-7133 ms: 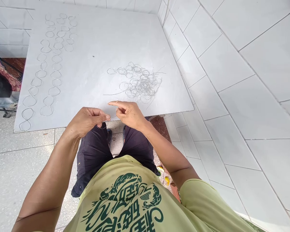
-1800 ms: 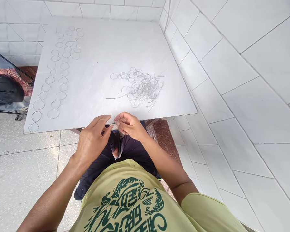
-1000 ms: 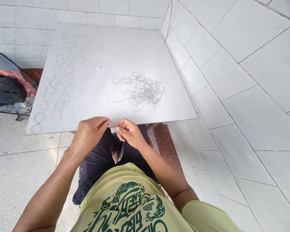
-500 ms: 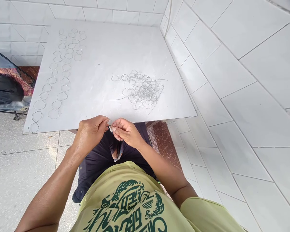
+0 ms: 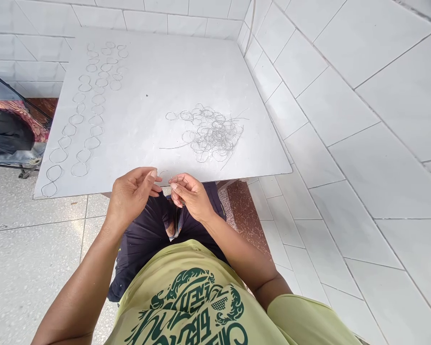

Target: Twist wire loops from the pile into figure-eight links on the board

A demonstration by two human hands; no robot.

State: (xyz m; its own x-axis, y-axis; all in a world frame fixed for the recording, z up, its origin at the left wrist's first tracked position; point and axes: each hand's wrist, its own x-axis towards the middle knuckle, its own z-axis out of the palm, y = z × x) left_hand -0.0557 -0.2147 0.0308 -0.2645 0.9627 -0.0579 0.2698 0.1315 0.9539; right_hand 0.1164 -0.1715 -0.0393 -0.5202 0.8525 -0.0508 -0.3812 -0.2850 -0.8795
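My right hand (image 5: pixel 189 194) is at the table's near edge, with thumb and forefinger pinched on a thin wire (image 5: pixel 164 172). A fine curve of this wire shows faintly between my hands, over the white board. My left hand (image 5: pixel 134 195) is just to the left, its fingers loosely bent and apart, the tips close to the curve. Whether they touch the wire is hard to see. Beyond my hands lies a tangled heap of wire loops (image 5: pixel 217 134) with a few loose ends sticking out.
Wire figure-eights (image 5: pixel 53 173) lie in rows along the left side of the white tabletop (image 5: pixel 140 129). Tiled walls (image 5: pixel 345 110) stand behind and to the right. A folding chair (image 5: pixel 16 124) with dark cloth on it is at the far left.
My left hand has moved a little left, away from my right hand, and its fingers have loosened. My right hand stays almost in place with the wire.
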